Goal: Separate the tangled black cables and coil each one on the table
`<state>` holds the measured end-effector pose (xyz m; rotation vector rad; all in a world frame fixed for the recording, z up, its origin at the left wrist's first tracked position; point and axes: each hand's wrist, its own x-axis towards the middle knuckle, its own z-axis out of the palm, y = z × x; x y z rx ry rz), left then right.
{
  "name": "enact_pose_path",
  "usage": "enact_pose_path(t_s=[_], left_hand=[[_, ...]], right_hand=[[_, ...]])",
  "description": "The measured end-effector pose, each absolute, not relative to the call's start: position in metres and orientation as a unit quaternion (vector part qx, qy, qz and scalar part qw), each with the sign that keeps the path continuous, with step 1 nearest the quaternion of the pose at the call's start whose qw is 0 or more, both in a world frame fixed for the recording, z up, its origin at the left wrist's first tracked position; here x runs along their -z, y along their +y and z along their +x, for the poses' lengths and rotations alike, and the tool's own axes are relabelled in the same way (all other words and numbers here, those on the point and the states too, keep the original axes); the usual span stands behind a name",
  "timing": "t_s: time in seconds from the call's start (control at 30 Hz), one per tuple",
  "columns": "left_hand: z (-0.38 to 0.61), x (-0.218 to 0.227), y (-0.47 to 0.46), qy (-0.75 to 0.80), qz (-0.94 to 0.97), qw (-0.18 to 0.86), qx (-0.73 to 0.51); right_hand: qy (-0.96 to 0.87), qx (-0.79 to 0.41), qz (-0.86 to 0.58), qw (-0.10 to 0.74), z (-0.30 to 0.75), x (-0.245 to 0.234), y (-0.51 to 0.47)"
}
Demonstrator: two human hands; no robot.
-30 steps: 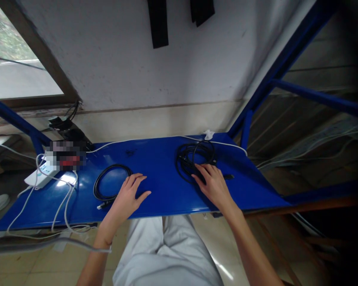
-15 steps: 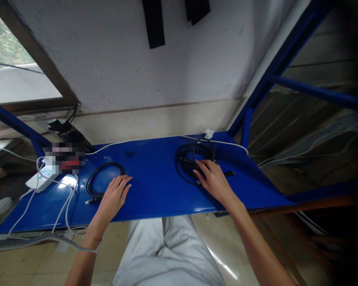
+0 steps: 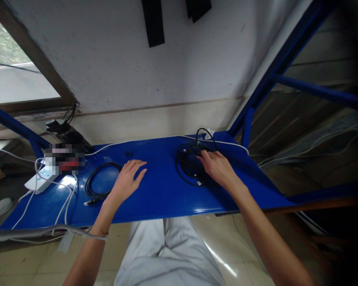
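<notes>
My right hand [image 3: 216, 165] pinches a black cable [image 3: 201, 130] and lifts a loop of it off the pile. Below and left of that hand lies the rest of the coiled black cables [image 3: 179, 169], with some plug ends showing. My left hand [image 3: 129, 176] hovers over the blue table [image 3: 161, 178] with fingers apart and nothing in it. Just left of it rests a second coil of black cable [image 3: 88, 180], its plug end toward the front edge; the hand and wrist hide part of its right side.
A white power strip [image 3: 41, 178] with white cords stands at the left beside a black cylindrical object [image 3: 73, 135]. One white cord [image 3: 146, 139] runs along the back edge past a crumpled white scrap [image 3: 209, 134]. Blue frame posts [image 3: 247, 127] rise at the right.
My right hand has closed on a black cable and raised its loop upward from the pile. My left hand has moved right and slightly up, away from the left coil.
</notes>
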<state>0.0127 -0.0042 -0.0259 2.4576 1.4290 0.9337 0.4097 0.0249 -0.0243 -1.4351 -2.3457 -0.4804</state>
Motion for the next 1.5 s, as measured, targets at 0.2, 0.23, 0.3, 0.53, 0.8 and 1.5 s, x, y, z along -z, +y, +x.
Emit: enact_pose_path(t_s=[0.2, 0.23, 0.3, 0.53, 0.8, 1.5], left_hand=[[0.036, 0.026, 0.028, 0.439, 0.808, 0.142, -0.367], [0.04, 0.027, 0.032, 0.435, 0.801, 0.158, -0.38], [0.046, 0.03, 0.037, 0.432, 0.782, 0.191, -0.407], [0.059, 0.05, 0.044, 0.392, 0.631, 0.448, -0.496], [0.048, 0.065, 0.049, 0.436, 0.557, 0.5, -0.5], [0.04, 0.035, 0.029, 0.411, 0.573, 0.585, -0.401]], right_hand=[[-0.797, 0.244, -0.502, 0.23, 0.417, -0.019, 0.039], [-0.793, 0.249, -0.501, 0.241, 0.415, -0.028, 0.039], [-0.792, 0.25, -0.49, 0.266, 0.408, -0.047, 0.035], [-0.868, 0.176, -0.347, 0.308, 0.327, -0.065, 0.017], [-0.94, 0.034, -0.263, 0.216, 0.236, 0.018, 0.037], [-0.937, -0.047, -0.289, 0.192, 0.243, 0.05, 0.033]])
